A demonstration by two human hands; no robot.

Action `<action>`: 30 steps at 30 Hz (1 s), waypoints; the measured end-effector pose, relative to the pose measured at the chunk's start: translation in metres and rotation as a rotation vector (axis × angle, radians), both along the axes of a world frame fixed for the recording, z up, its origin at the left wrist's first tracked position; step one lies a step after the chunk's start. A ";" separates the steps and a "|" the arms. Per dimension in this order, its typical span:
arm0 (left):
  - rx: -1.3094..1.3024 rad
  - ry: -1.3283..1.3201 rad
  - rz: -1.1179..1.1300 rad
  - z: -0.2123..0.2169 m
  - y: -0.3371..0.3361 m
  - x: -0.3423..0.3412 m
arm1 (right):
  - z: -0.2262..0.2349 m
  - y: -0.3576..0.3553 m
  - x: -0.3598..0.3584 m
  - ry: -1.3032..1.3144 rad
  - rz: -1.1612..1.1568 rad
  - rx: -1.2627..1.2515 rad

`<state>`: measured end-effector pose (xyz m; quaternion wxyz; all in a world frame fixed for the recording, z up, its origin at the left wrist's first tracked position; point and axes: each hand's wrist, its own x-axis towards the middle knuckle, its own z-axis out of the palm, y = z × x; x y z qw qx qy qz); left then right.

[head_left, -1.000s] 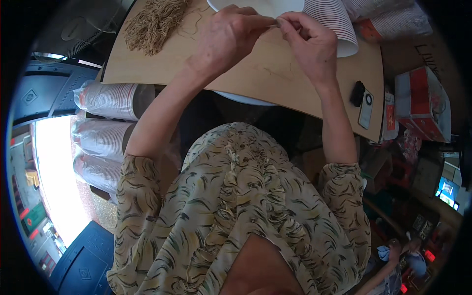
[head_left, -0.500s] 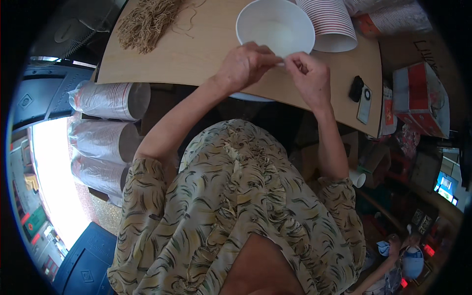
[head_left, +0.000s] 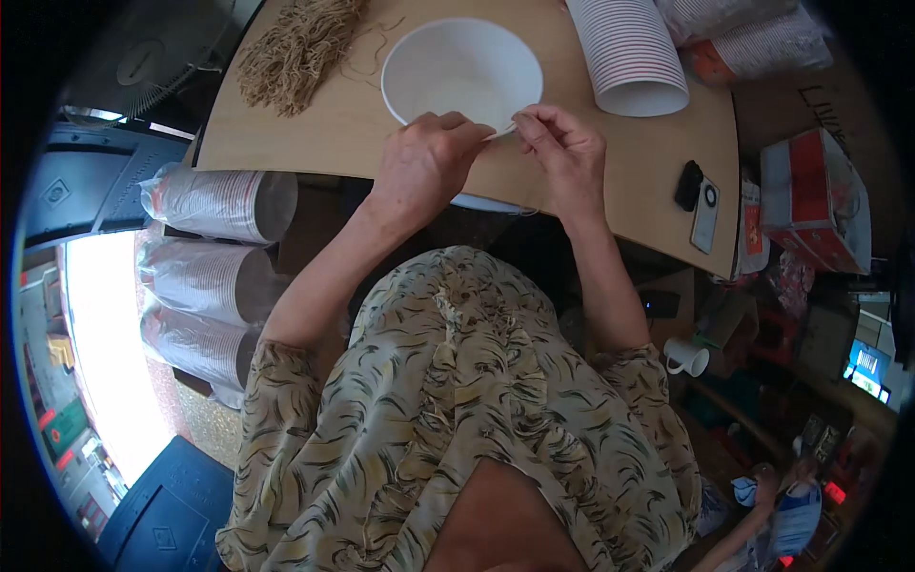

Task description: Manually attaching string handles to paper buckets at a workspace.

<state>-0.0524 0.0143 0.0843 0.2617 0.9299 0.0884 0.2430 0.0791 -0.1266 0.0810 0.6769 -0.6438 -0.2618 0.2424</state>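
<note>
In the head view, both hands are working close together at the upper middle of the frame, fingertips nearly meeting: the left hand (head_left: 434, 160) is pinching one end of a thin pale strip (head_left: 502, 132) and the right hand (head_left: 562, 157) is pinching the other. The strip is lying across the near rim of a white bowl (head_left: 462, 71), so whether it is a separate strand or part of that rim is hard to tell. The bowl is resting on the table (head_left: 334, 143), its mouth facing up. In the upper left of the frame, a bundle of brown twine (head_left: 295, 57) is lying in a loose heap, stray threads curling beside it. Right of the bowl, a stack of white cups (head_left: 629, 52) is lying on its side. A phone (head_left: 705, 217) and a black case (head_left: 688, 186) are sitting side by side near the table's right edge. Wrapped stacks (head_left: 205, 205) are lying at the left, while a white mug (head_left: 686, 357) is showing below the table at the right.
</note>
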 end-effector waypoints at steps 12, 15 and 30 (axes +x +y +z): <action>-0.012 0.058 0.054 -0.013 0.014 -0.007 | 0.020 -0.024 0.016 0.006 -0.075 0.070; -0.017 0.076 0.032 -0.010 0.018 -0.005 | 0.020 -0.029 0.023 0.035 -0.013 0.082; -0.977 0.430 -0.513 0.041 0.030 0.068 | 0.039 -0.026 0.031 0.032 0.099 0.059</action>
